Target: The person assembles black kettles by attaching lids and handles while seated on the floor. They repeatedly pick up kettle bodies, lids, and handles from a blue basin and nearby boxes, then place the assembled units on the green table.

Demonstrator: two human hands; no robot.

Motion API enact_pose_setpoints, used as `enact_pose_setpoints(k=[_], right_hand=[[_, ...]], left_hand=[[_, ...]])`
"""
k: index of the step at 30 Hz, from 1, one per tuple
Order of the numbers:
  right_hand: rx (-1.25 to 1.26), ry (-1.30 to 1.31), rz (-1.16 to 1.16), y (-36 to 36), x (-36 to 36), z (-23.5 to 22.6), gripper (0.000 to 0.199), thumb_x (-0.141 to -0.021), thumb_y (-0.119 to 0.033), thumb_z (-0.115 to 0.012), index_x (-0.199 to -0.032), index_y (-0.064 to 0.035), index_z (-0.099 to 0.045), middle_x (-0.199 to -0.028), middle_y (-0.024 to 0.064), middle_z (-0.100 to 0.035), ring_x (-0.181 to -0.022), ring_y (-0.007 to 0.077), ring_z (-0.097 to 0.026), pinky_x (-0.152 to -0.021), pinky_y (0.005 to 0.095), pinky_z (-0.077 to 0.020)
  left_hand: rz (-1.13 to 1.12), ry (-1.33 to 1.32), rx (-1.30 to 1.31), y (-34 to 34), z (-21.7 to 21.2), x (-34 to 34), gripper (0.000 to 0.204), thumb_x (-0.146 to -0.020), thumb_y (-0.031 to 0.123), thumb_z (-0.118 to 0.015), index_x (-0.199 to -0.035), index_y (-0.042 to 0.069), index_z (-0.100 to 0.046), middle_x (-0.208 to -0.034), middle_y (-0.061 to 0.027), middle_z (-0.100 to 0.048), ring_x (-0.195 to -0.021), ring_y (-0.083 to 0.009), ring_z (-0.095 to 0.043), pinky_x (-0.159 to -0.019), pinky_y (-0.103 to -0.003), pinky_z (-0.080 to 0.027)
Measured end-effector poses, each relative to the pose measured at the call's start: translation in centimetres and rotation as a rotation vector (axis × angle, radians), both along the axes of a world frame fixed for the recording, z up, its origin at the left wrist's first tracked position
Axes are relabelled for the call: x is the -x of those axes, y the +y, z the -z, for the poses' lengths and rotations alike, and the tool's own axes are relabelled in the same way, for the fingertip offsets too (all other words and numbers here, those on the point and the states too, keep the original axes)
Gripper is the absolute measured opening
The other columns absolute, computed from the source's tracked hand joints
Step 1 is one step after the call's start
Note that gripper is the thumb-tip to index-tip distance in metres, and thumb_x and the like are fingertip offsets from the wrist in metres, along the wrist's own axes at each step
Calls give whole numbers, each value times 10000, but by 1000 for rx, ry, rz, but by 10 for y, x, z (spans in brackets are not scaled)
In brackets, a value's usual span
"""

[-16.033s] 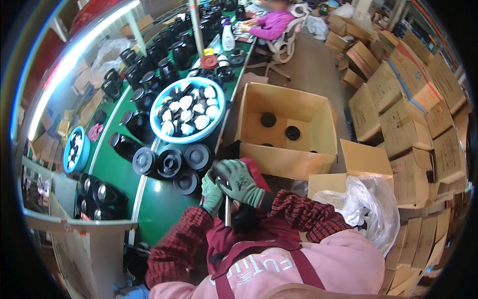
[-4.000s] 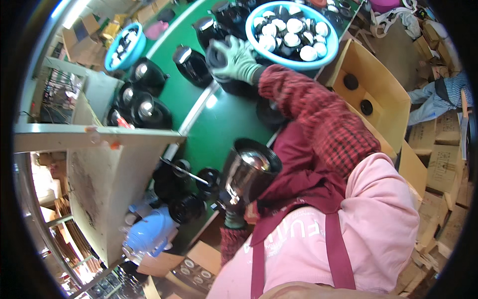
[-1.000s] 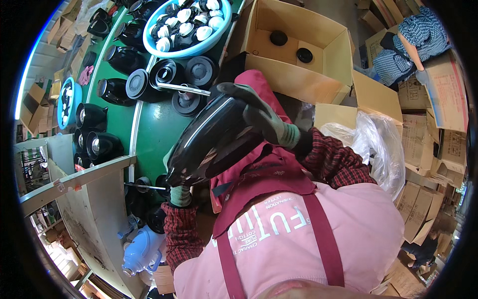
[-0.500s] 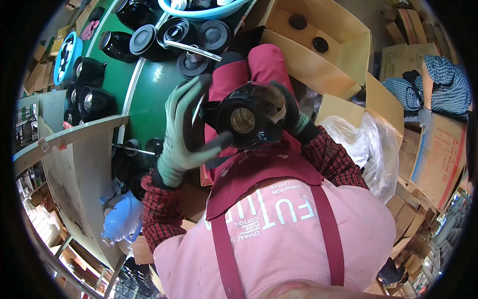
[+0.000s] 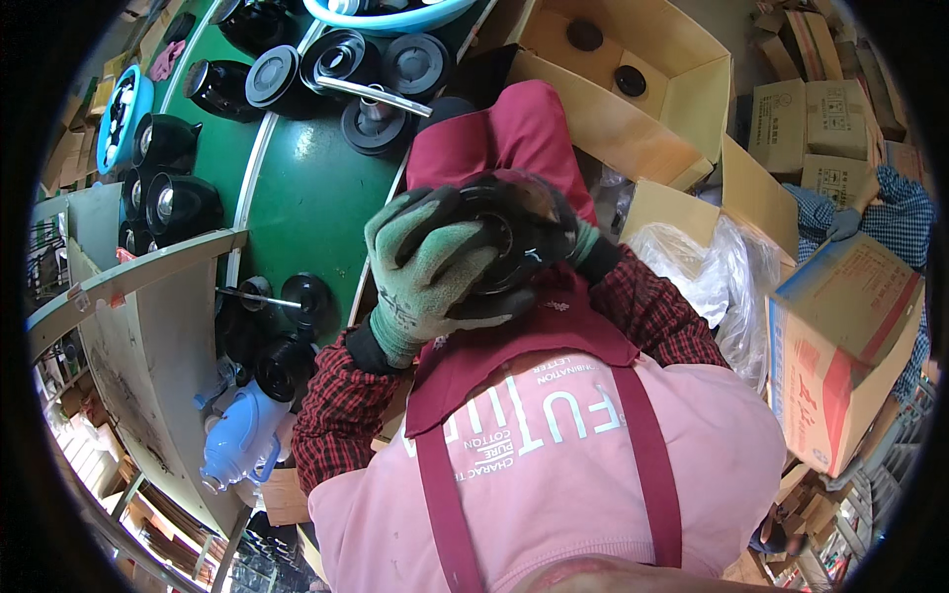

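Note:
A glossy black jug is held over my lap, above the maroon apron. Across its left side lies my left hand, in a green and black glove, with the fingers bent round it. My right hand grips the jug's right side; much of that hand is hidden behind the jug. The left glove covers the round opening of the jug. On the green table beyond my left hand sits a black round part with a metal stem.
Black round parts, a metal bar and black jugs occupy the green table. A blue basin stands at the far edge. Right are an open carton, clear plastic and a co-worker's gloved hand at another carton.
My left hand has gone from spread beside the jug to closed round it. The jug has turned, and its opening is covered. The co-worker's carton at right has shifted and tilted.

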State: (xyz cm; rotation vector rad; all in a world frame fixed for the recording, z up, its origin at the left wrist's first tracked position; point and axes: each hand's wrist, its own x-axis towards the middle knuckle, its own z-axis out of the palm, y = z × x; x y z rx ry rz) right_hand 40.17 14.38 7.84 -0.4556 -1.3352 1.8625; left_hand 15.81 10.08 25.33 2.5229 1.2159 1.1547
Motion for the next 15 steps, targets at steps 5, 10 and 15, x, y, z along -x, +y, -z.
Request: enact_pose_setpoints(k=[5, 10, 15], right_hand=[[54, -256, 12, 101, -66, -43, 501, -1026, -233, -567, -1479, -32, -488, -1455, 136, -571, -1337, 250, -549, -1168, 399, -401], [-650, -858, 70, 97, 10, -71, 275, -951, -188, -636, -1199, -83, -689, -1174, 171, -687, -1048, 376, -657, -969, 421, -518], [-904, -995, 500, 162, 112, -58, 516, -889, -447, -699, -1189, -38, -606, -1131, 207, -660, -1004, 361, -679, -860, 455, -544]], left_hand=[[176, 98, 326, -25, 41, 28, 497, -678, 250, -883, -1138, 141, -730, -1273, -102, -587, -1202, -344, -548, -1019, -487, -454], [-93, -53, 474, 8, 83, -1, 906, -728, 305, -889, -1484, 81, -445, -1474, -180, -465, -1333, -403, -463, -1109, -492, -393], [-118, -26, 421, 16, 126, -20, 936, -661, 328, -882, -1474, 116, -470, -1468, -153, -475, -1352, -412, -437, -1131, -553, -324]])
